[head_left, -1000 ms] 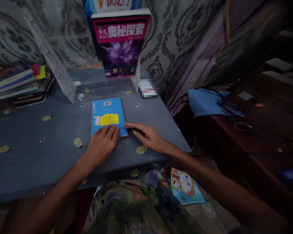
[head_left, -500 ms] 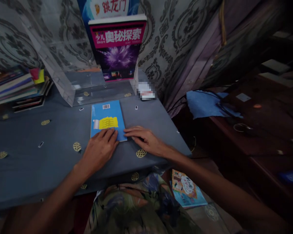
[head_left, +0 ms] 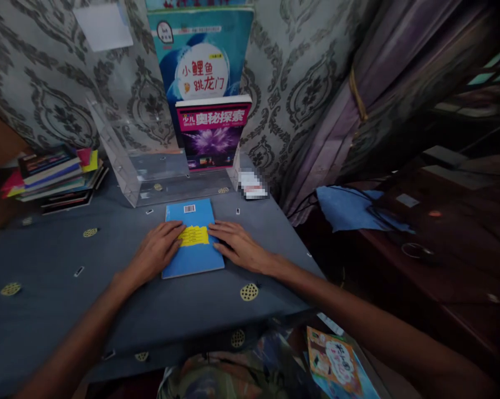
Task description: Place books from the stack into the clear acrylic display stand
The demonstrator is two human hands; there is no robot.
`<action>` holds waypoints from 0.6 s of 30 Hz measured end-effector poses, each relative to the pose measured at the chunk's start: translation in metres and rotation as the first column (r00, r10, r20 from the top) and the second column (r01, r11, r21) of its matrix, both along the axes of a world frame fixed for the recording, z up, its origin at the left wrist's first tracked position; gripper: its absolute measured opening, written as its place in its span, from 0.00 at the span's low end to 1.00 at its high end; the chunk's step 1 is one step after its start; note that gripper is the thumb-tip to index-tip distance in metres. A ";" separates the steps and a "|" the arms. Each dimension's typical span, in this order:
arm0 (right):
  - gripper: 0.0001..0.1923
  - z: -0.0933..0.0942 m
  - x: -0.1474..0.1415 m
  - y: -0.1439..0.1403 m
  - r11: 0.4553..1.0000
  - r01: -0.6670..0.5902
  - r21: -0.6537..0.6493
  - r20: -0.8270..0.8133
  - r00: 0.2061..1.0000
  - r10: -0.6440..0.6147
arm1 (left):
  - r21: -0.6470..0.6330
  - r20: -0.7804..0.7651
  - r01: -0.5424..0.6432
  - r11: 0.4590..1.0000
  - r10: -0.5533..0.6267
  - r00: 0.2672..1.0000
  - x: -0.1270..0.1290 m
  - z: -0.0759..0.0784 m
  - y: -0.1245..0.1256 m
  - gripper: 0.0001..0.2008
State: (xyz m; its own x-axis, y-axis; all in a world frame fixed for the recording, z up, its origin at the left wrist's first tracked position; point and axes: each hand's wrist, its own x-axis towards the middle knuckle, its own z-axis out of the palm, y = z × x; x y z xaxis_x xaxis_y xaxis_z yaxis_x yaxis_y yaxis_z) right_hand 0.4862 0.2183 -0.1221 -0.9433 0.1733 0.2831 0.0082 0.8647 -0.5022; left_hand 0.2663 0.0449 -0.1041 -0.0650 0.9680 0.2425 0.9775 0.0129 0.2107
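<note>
A thin blue book (head_left: 194, 255) with a yellow label and a barcode lies flat on the grey-blue tablecloth (head_left: 67, 299). My left hand (head_left: 154, 256) rests on its left edge with the fingers spread over the yellow label. My right hand (head_left: 238, 247) lies on its right edge, fingers flat. Both hands press on the book from either side. Behind it stands a clear acrylic book stand (head_left: 150, 177) that holds a pink-and-purple magazine (head_left: 210, 136) and a taller blue picture book (head_left: 200, 61) upright.
A stack of books (head_left: 56, 177) sits at the table's far left. Patterned wallpaper and a curtain (head_left: 378, 94) back the table. To the right is a dark wooden desk with a blue cloth (head_left: 350, 194) and cables. A colourful book (head_left: 337, 366) lies on the floor below.
My hands slid from the book's near edge up along its two sides. The view tilted up, so the tall blue picture book in the stand now shows.
</note>
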 end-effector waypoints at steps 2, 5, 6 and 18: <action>0.23 -0.001 -0.019 0.013 1.000 0.022 0.016 0.034 0.999 -0.023 | -0.010 0.026 -0.014 1.000 0.014 1.000 -0.016 -0.001 0.005 0.23; 0.25 -0.003 -0.045 0.032 0.998 0.060 0.037 0.056 0.997 -0.062 | -0.020 0.048 -0.013 1.000 0.014 0.999 -0.039 -0.005 0.011 0.23; 0.25 -0.004 -0.052 0.037 0.997 0.071 0.043 0.055 0.996 -0.073 | -0.017 0.052 -0.007 1.000 0.008 0.999 -0.046 -0.007 0.012 0.23; 0.24 -0.018 -0.059 0.040 0.987 0.123 0.103 -0.045 0.992 -0.119 | 0.008 -0.031 -0.014 1.000 0.015 0.999 -0.032 -0.018 0.006 0.27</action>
